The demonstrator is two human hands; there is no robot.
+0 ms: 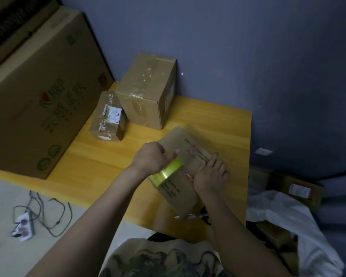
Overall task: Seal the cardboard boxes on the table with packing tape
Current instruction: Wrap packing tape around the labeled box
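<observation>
Tabletop (100,162): yellow wood, holding our boxes.
Left hand (150,156): grip closed around the tape roll (169,171).
Right hand (211,174): fingers spread, pressing the box (180,194).

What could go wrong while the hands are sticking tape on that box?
The box hangs partly over the near edge of the table, so hard pressing might tip it off. The scissors lie half under it at that edge and could get knocked down. The tape roll in the left hand may lay tape crooked.
</observation>
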